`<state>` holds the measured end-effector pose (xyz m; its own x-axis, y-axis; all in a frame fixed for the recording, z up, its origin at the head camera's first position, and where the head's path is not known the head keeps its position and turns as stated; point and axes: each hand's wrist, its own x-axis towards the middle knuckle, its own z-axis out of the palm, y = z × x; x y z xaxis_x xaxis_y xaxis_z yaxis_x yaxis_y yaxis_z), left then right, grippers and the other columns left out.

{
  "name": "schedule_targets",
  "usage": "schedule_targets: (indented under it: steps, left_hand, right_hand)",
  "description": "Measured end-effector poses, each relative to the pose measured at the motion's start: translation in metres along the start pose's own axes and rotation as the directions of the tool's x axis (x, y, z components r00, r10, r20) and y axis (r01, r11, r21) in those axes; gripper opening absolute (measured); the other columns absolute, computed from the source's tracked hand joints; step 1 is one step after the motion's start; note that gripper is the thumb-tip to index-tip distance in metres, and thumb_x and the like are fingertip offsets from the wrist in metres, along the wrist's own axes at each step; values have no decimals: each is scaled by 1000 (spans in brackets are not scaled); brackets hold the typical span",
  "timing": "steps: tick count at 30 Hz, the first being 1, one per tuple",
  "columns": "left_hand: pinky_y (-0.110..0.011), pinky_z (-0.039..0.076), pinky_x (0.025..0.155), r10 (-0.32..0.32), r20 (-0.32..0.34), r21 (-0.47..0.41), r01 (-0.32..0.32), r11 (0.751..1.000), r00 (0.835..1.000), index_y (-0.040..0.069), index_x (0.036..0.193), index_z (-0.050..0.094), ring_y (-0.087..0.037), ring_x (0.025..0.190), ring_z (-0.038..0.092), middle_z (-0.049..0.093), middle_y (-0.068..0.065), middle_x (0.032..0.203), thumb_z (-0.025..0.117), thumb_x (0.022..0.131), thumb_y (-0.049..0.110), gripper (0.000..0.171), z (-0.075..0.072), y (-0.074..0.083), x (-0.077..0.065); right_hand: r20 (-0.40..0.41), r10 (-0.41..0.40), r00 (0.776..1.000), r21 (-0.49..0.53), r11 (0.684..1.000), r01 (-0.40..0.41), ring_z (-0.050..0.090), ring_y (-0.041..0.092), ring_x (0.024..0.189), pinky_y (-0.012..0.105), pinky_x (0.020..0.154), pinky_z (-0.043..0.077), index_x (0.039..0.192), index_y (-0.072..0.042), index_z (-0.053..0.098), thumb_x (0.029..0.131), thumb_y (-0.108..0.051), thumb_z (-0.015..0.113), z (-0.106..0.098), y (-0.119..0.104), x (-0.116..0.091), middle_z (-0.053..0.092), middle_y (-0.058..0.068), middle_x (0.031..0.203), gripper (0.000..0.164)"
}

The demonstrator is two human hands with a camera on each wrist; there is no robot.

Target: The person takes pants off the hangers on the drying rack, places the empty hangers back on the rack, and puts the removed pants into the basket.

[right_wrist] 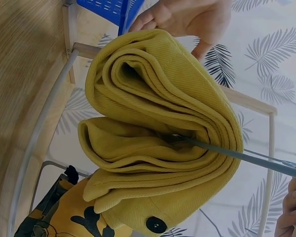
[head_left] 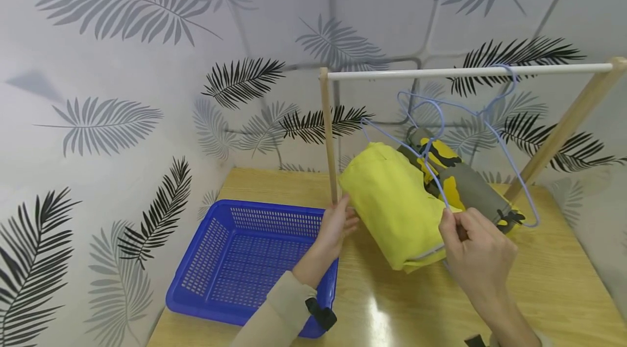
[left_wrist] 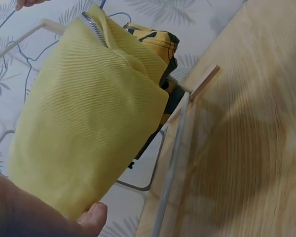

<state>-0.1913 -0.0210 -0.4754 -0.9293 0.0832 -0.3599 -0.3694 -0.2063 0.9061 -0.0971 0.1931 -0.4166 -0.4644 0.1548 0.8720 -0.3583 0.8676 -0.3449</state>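
My right hand (head_left: 482,260) pinches a blue wire hanger (head_left: 436,175) near one lower corner. Folded thickly over that hanger is a yellow ribbed garment (head_left: 392,203); its metal zip (left_wrist: 94,29) shows in the left wrist view and a black button (right_wrist: 156,224) in the right wrist view. At the garment's left end is my left hand (head_left: 335,224), with fingers loosely extended and the thumb along the cloth. Behind hangs a grey, yellow and black camouflage-patterned garment (head_left: 470,184) on a second blue hanger (head_left: 509,151), hooked over the white rail (head_left: 465,72).
The rail joins two wooden uprights, a left post (head_left: 328,137) and a right post (head_left: 568,124), on a wooden table (head_left: 392,309). A blue plastic basket (head_left: 196,260) stands left of the rack, under my left forearm. A leaf-patterned wall covering (head_left: 122,146) closes off the back.
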Motion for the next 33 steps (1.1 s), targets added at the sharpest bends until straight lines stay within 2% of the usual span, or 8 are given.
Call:
schedule_targets:
  steps: [4, 7, 12, 15, 19, 22, 25, 33]
  left_hand:
    - [-54, 45, 121, -35, 46, -53, 38, 998, 998, -8, 153, 38, -47, 139, 55, 50, -34, 151, 43, 110, 53, 75, 5, -5, 4]
    - [-55, 39, 125, -73, 57, -98, 78, 992, 996, -5, 152, 43, -46, 145, 52, 52, -32, 153, 40, 109, 60, 79, 9, -7, 7]
    - [-48, 45, 119, -108, 31, -197, 112, 974, 994, 3, 150, 50, -36, 140, 58, 58, -21, 148, 43, 104, 69, 81, 21, -10, 14]
    - [-43, 43, 120, -114, 30, -267, 118, 956, 993, 6, 151, 49, -30, 138, 56, 58, -14, 146, 44, 102, 72, 83, 28, -13, 19]
    - [-38, 38, 123, -98, 105, -386, 131, 913, 990, 15, 150, 51, -20, 135, 55, 60, -2, 142, 42, 100, 76, 79, 34, -18, 28]
    - [-34, 42, 120, -82, 163, -459, 149, 876, 983, 21, 146, 55, -15, 130, 60, 65, 5, 138, 42, 99, 79, 76, 36, -23, 35]
    - [-32, 44, 116, -92, 185, -491, 173, 854, 978, 24, 143, 57, -13, 126, 63, 67, 7, 135, 46, 94, 84, 78, 36, -27, 39]
    - [-34, 47, 113, -101, 211, -487, 194, 852, 972, 23, 142, 58, -14, 124, 64, 68, 6, 134, 54, 88, 86, 83, 34, -30, 44]
  right_hand:
    - [1, 11, 1000, 9, 1000, -11, 22, -8, 53, 17, 39, 16, 53, -11, 48, 95, -21, 57, 0, -1, 1, 42, -1, 51, 44]
    - [4, 16, 1000, 8, 1000, -16, 22, -8, 53, 17, 40, 15, 53, -11, 47, 95, -20, 57, -1, -2, 2, 42, -2, 51, 44]
    - [10, 17, 1000, 10, 1000, -17, 23, -8, 52, 17, 40, 16, 54, -10, 50, 94, -20, 58, -1, -5, 3, 43, -1, 51, 42]
    - [15, 9, 1000, 16, 1000, -9, 25, -7, 52, 16, 39, 17, 56, -8, 55, 94, -19, 58, -1, -7, 4, 46, 0, 51, 40]
    - [19, 0, 1000, 31, 1000, -1, 27, -6, 51, 15, 39, 18, 57, -7, 58, 94, -17, 59, -1, -8, 3, 49, 0, 52, 39]
    - [21, 0, 1000, 33, 999, 0, 27, -6, 51, 16, 39, 19, 57, -7, 59, 94, -17, 59, 0, -8, 3, 49, 0, 52, 38]
    - [24, 19, 1000, 44, 999, -20, 27, -7, 52, 16, 40, 19, 57, -7, 58, 93, -16, 60, 0, -8, 3, 48, -1, 52, 38]
    - [10, 43, 999, 37, 998, -43, 24, -8, 53, 16, 40, 18, 54, -9, 51, 94, -17, 60, -1, -5, 1, 43, -1, 51, 41]
